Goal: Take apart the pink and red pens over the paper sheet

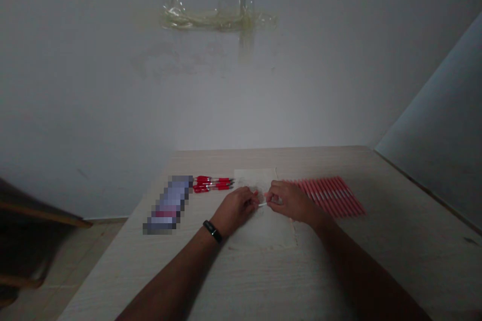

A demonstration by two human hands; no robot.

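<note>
My left hand (pixel 239 204), with a dark band on its wrist, is closed in a pinch over a pale sheet (pixel 263 233). Facing it, my right hand (pixel 288 200) is pinched too. Between the fingertips shows a slim white piece (pixel 262 204); its kind is too small to make out, and the fingers cover its ends. Beyond the hands, a crumpled clear patch (pixel 248 182) lies on the sheet. Beside my right hand is a neat row of slim red pens (pixel 331 195). Several red pens with clear barrels (pixel 213 184) lie beyond my left hand.
A pixelated, bluish flat object (pixel 171 204) lies at the left of the pale wooden table (pixel 150 271). A white wall (pixel 301 85) with tape strips (pixel 211 21) rises behind the table. Another wall stands at the right, and dark furniture (pixel 30 230) at the left.
</note>
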